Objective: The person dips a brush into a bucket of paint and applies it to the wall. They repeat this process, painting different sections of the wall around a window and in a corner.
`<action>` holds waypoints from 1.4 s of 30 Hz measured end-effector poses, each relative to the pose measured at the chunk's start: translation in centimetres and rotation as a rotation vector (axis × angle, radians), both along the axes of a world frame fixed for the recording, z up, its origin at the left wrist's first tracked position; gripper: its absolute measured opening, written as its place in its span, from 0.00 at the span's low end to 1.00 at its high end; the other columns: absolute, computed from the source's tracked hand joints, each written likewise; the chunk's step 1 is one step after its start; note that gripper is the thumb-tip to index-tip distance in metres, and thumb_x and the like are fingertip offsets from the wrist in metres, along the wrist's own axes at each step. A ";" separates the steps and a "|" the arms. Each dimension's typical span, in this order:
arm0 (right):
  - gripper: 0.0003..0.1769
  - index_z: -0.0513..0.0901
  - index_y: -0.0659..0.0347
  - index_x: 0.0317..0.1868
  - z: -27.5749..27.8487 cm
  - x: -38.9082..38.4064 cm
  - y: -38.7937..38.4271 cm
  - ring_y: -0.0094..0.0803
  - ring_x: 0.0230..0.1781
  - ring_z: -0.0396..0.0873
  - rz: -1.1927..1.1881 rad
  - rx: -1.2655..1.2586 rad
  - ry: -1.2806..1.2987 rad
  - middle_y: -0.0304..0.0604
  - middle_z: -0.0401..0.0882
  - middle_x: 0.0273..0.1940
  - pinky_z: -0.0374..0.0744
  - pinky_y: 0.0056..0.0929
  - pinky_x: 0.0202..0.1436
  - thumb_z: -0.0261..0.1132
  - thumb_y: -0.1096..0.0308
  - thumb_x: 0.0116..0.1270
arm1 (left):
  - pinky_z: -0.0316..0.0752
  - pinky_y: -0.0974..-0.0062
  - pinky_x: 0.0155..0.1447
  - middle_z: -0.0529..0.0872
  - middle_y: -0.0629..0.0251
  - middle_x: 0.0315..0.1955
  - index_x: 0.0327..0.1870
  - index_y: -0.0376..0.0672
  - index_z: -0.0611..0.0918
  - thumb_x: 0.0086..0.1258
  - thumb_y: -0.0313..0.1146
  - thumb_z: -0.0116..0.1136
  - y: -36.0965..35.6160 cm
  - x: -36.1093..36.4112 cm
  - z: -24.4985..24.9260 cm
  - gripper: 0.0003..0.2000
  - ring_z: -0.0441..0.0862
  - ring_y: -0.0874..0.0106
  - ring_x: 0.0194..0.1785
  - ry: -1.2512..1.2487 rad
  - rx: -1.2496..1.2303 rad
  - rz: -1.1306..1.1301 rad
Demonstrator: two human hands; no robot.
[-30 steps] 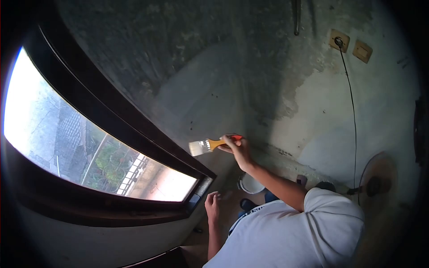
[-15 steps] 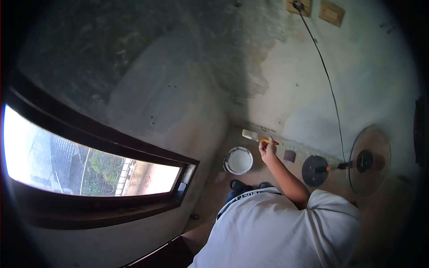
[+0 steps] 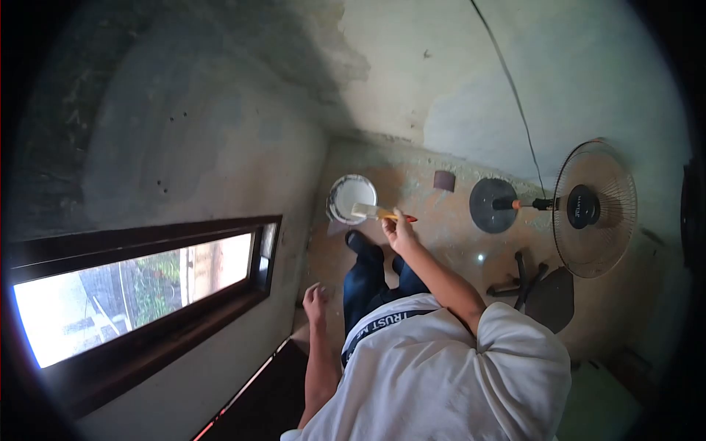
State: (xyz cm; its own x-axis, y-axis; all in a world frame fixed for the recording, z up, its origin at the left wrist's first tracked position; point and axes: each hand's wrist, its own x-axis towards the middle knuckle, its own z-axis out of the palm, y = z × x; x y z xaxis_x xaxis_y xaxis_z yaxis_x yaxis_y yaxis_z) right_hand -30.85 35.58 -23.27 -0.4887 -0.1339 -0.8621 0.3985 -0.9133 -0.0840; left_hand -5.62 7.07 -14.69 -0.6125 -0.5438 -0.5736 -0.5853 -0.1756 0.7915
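Observation:
My right hand (image 3: 399, 229) grips the yellow and red handle of a paintbrush (image 3: 375, 212). The brush's pale bristles point left and overlap the right part of a round white bucket (image 3: 344, 192) on the floor; whether they touch what is inside cannot be made out. The bucket's rim is smeared. My left hand (image 3: 315, 300) is low on the left, beside my leg, with its fingers curled; anything inside them is too small to tell.
A standing fan (image 3: 593, 209) with a round base is on the right, its cord running up the wall. Below it is a dark chair (image 3: 550, 300). A brown square piece (image 3: 444, 181) lies near the wall. A framed window (image 3: 147, 287) is at the left.
The view has tilted down and more of the floor shows. The brush has moved from beyond the bucket to over its edge. My left hand has come into view.

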 end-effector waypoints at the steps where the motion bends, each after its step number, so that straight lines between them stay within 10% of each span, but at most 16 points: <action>1: 0.13 0.83 0.60 0.47 -1.7 1.0 1.2 0.33 0.29 0.88 -0.005 0.008 -0.017 0.43 0.88 0.35 0.92 0.29 0.35 0.73 0.58 0.82 | 0.81 0.77 0.42 0.92 0.65 0.42 0.63 0.40 0.88 0.88 0.35 0.61 0.4 -0.3 -1.3 0.13 0.87 0.77 0.38 -0.039 -0.001 -0.137; 5: 0.16 0.83 0.65 0.46 -2.9 3.7 5.8 0.34 0.30 0.86 -0.070 0.109 -0.033 0.47 0.87 0.35 0.91 0.29 0.38 0.68 0.58 0.84 | 0.85 0.73 0.47 0.95 0.58 0.47 0.62 0.38 0.89 0.88 0.32 0.58 3.4 -1.4 -6.8 0.12 0.90 0.74 0.42 -0.150 -0.008 -0.392; 13: 0.24 0.85 0.61 0.49 -4.1 3.6 10.9 0.25 0.33 0.76 0.163 0.508 0.031 0.35 0.80 0.37 0.73 0.25 0.33 0.62 0.45 0.86 | 0.83 0.75 0.45 0.95 0.62 0.45 0.60 0.38 0.89 0.89 0.32 0.56 10.1 -3.1 -16.0 0.12 0.90 0.76 0.41 -0.161 0.284 -0.149; 25: 0.25 0.88 0.54 0.49 -35.5 -4.7 -4.0 0.21 0.33 0.78 0.874 0.698 -0.116 0.30 0.83 0.38 0.72 0.25 0.35 0.68 0.38 0.82 | 0.84 0.72 0.57 0.92 0.61 0.49 0.59 0.33 0.87 0.89 0.28 0.54 13.3 -6.2 -36.8 0.11 0.89 0.73 0.52 -0.073 0.405 0.245; 27: 0.23 0.91 0.57 0.52 -37.3 -7.3 -9.3 0.21 0.29 0.80 1.084 0.908 0.182 0.30 0.85 0.37 0.73 0.28 0.33 0.70 0.43 0.83 | 0.83 0.73 0.58 0.92 0.61 0.47 0.58 0.33 0.87 0.89 0.27 0.54 12.8 -7.8 -40.1 0.11 0.89 0.74 0.51 0.021 0.381 0.287; 35: 0.19 0.96 0.60 0.54 -53.2 -14.2 -16.4 0.52 0.39 0.89 1.442 1.620 1.269 0.52 0.92 0.44 0.84 0.47 0.49 0.72 0.52 0.81 | 0.82 0.72 0.60 0.92 0.63 0.48 0.61 0.34 0.87 0.91 0.29 0.53 12.7 -11.7 -48.4 0.12 0.88 0.74 0.52 -0.015 0.383 0.298; 42: 0.17 0.97 0.52 0.55 -58.5 -13.3 -19.5 0.58 0.52 0.89 1.695 1.602 1.039 0.53 0.91 0.52 0.85 0.53 0.59 0.71 0.51 0.79 | 0.80 0.74 0.60 0.90 0.67 0.48 0.62 0.38 0.87 0.91 0.30 0.53 12.4 -12.4 -48.2 0.12 0.85 0.77 0.51 -0.056 0.655 0.254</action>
State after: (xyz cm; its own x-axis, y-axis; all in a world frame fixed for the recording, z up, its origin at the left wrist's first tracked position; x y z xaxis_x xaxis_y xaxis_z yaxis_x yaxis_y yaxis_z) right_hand -44.19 16.09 -81.81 -0.8118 -0.4642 -0.3543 -0.2176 0.8034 -0.5542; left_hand -18.00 19.49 -62.87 -0.4721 -0.1976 -0.8591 -0.4999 -0.7427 0.4456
